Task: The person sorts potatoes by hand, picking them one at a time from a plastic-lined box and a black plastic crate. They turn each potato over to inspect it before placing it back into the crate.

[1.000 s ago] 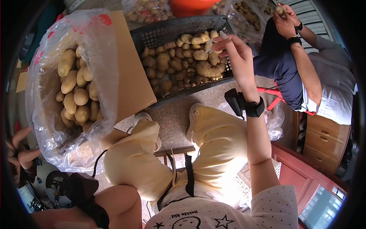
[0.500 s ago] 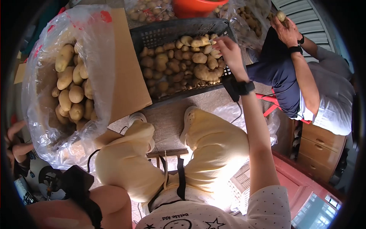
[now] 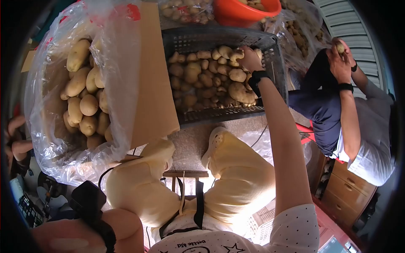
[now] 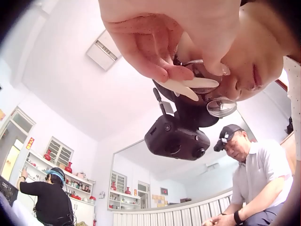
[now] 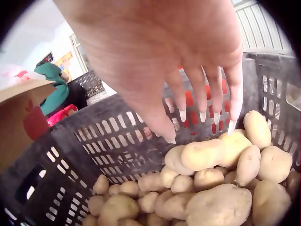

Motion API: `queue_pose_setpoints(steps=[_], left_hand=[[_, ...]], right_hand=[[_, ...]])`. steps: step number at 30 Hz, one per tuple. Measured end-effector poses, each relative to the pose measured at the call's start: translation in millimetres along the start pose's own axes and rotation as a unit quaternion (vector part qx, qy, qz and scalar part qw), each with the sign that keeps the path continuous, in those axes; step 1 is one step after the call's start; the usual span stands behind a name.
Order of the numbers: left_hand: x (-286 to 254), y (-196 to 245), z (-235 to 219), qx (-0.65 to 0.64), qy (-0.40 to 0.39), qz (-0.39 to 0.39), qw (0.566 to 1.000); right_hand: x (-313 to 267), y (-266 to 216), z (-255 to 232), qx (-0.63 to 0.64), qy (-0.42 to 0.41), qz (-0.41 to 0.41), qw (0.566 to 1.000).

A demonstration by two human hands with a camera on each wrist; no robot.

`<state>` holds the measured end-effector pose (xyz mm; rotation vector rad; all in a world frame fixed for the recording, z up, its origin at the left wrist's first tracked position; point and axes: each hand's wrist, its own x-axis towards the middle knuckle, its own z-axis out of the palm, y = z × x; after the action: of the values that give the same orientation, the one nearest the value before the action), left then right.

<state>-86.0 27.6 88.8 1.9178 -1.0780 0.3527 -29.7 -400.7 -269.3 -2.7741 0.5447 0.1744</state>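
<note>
My right hand (image 3: 252, 60) reaches down into the far right part of a black plastic crate (image 3: 219, 35). In the right wrist view its fingers hang fairly straight, long nails pointing down, close over pale potatoes (image 5: 204, 154), and nothing is in its grasp. A large knobbly potato (image 3: 241, 93) lies nearer me in the crate. My left hand (image 4: 171, 35) shows only in the left wrist view, raised before my face and glasses, fingers loosely bent, holding nothing visible. In the head view, the black wrist camera (image 3: 87, 198) is at the lower left.
At left stands a cardboard box (image 3: 152, 84) lined with clear plastic, holding large potatoes (image 3: 88, 105). An orange-red basin (image 3: 247, 14) and bagged potatoes (image 3: 185, 12) are behind the crate. A seated person (image 3: 350, 109) at right holds a potato (image 3: 340, 47).
My right hand has lowered from above the crate's right side down to the potatoes at its far right. The head view has shifted, so the crate appears farther right and lower.
</note>
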Motion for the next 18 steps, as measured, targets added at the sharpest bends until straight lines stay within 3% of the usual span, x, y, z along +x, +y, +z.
queue_pose_setpoints(steps=[9, 11, 18], left_hand=[[4.6, -30.7, 10.3, -0.002, 0.079, 0.079, 0.994], [5.6, -35.7, 12.1, 0.003, 0.096, 0.102, 0.990], [7.5, -42.3, 14.9, 0.025, 0.140, 0.158, 0.977]], right_hand=[[14.4, 3.1, 14.2, -0.071, -0.057, 0.053, 0.994], [21.8, 2.2, 22.3, -0.138, -0.047, 0.088, 0.985], [13.4, -6.1, 36.2, -0.207, 0.014, 0.061, 0.976]])
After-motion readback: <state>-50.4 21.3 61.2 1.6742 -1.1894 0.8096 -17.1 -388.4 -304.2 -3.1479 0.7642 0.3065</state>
